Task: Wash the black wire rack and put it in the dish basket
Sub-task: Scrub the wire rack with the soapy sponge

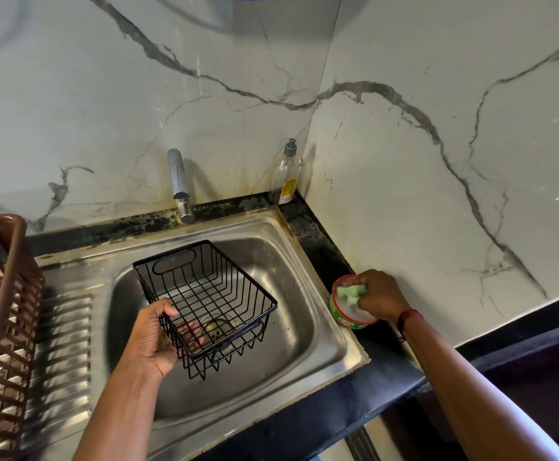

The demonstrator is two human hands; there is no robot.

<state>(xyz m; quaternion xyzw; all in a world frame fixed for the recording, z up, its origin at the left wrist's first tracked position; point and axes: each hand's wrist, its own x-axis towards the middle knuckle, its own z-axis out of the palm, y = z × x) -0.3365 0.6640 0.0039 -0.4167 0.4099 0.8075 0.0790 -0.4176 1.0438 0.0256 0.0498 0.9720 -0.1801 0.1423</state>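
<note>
The black wire rack [205, 294] is a small basket with a handle slot, held tilted over the steel sink [308, 261]. My left hand [153, 337] grips its near left rim, fingers curled inside the wires. My right hand [379, 296] presses a green sponge [349, 292] into a round green and red soap tub [344, 316] on the black counter right of the sink. The brown plastic dish basket [2, 294] stands at the left edge on the ribbed drainboard.
A chrome tap [180, 184] rises behind the sink; no water is running from it. A clear pump bottle [284, 176] stands in the back corner. Marble-patterned walls close the back and right. The black counter [314, 237] edges the sink.
</note>
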